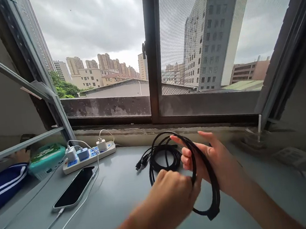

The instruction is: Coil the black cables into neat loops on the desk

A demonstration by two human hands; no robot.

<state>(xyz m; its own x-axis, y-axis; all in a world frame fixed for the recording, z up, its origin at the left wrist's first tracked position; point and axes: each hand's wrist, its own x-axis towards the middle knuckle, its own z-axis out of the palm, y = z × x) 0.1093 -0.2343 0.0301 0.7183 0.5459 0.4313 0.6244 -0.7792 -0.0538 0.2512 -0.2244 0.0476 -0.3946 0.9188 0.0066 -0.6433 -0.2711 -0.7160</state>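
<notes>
A loosely coiled black cable (214, 181) is held up over the desk between my two hands. My left hand (172, 196) is closed in a fist at the near side of the loops, its fingertips hidden from view. Behind the strands, my right hand (215, 159) has its fingers curled round the cable, with the index finger and thumb stretched out. At the bottom of the loop hangs a dark plug or end piece (214, 213). Beyond the held coil, a second black cable (165, 158) lies coiled on the desk, its connectors (141, 163) pointing left.
On the grey desk (118, 198), a phone (74, 188) lies plugged into a white cord. Behind it, a power strip (90, 157) carries several chargers. A teal pack (47, 160) and a blue cloth item (6, 186) are at the left. A clear cup (256, 136) stands at the right, below the window.
</notes>
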